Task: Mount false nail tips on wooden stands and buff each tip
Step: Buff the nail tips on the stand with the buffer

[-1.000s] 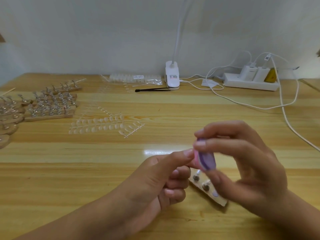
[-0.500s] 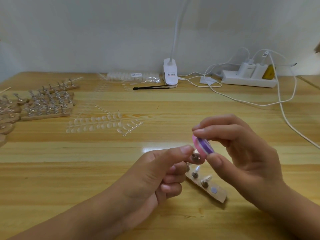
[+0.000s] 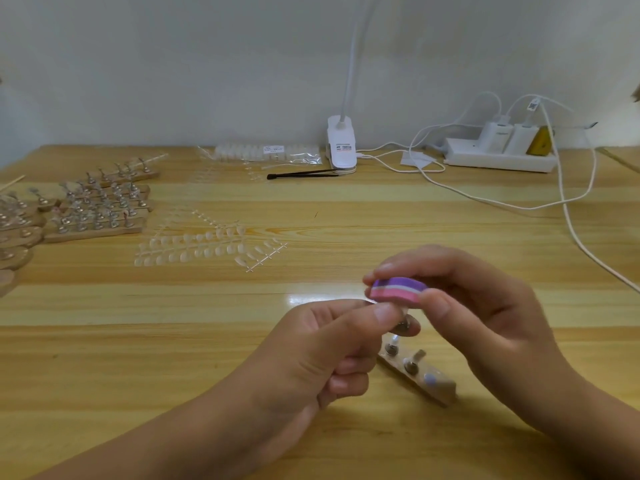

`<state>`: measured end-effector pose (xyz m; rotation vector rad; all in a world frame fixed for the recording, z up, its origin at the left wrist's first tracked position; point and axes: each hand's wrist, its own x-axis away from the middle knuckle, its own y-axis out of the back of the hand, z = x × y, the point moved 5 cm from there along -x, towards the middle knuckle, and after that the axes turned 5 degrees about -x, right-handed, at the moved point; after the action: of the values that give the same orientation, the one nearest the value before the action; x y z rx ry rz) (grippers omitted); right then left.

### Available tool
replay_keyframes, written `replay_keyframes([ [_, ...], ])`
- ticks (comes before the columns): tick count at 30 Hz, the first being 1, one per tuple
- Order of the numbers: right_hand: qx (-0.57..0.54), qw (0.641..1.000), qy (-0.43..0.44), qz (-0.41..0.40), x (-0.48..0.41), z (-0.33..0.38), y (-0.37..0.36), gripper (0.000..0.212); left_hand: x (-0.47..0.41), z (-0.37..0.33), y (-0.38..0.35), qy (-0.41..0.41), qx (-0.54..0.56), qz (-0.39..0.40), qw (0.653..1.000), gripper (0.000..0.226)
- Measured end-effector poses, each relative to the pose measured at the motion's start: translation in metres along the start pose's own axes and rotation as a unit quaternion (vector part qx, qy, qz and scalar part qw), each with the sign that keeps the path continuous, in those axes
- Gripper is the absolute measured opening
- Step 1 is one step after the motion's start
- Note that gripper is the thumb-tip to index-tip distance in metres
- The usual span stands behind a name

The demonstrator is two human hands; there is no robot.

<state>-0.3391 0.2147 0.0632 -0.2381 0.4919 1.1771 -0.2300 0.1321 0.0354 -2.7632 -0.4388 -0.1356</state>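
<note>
While pinching the tip (image 3: pixel 402 310) with the left hand (image 3: pixel 322 344) just below frame centre, over the stand (image 3: pixel 420 377), hold the buffer (image 3: pixel 398 289), gripped in the right hand (image 3: pixel 485 313), flat on it and stroke lightly, bracing the tip against tilting or popping off.

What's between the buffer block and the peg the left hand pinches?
Nothing visible. The buffer block in the right hand sits just above the peg the left hand pinches; that hand hides the gap, so contact is unclear.
</note>
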Motion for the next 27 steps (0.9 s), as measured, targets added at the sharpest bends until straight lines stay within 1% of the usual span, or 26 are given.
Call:
replay_keyframes([
  [2, -0.012, 1.000, -0.014, -0.002, 0.001, -0.003, 0.000, 0.032, 0.000, 0.000, -0.001, -0.004, -0.005, 0.002, 1.000, 0.020],
  [4, -0.019, 1.000, 0.002, -0.017, 0.001, -0.002, 0.000, 0.033, 0.000, 0.000, 0.000, -0.008, 0.000, -0.005, 1.000, 0.020],
  [8, 0.014, 1.000, -0.010, -0.012, 0.000, -0.003, -0.002, 0.030, 0.000, -0.001, 0.001, -0.013, 0.004, -0.004, 1.000, 0.018],
  [12, 0.028, 0.999, 0.019, -0.032, 0.000, 0.003, -0.001, 0.031, -0.001, -0.001, 0.002, -0.021, 0.015, -0.005, 1.000, 0.020],
  [14, 0.038, 0.999, 0.005, -0.021, -0.002, 0.002, -0.003, 0.030, -0.001, -0.001, 0.003, -0.024, 0.013, -0.011, 1.000, 0.019],
  [18, 0.031, 0.999, 0.039, -0.021, 0.000, 0.009, -0.003, 0.025, -0.001, -0.003, 0.004, -0.035, 0.018, -0.011, 0.999, 0.022],
  [22, 0.015, 0.999, 0.018, -0.023, 0.001, 0.007, -0.001, 0.023, 0.000, -0.002, 0.005, -0.033, 0.018, -0.020, 0.999, 0.023],
  [25, 0.019, 0.997, 0.064, -0.024, 0.002, 0.010, -0.003, 0.026, -0.001, -0.003, 0.004, -0.035, 0.017, -0.014, 0.999, 0.023],
  [27, 0.022, 0.998, 0.061, -0.023, 0.001, 0.009, -0.003, 0.028, -0.001, -0.002, 0.006, -0.026, 0.031, -0.026, 0.999, 0.024],
])
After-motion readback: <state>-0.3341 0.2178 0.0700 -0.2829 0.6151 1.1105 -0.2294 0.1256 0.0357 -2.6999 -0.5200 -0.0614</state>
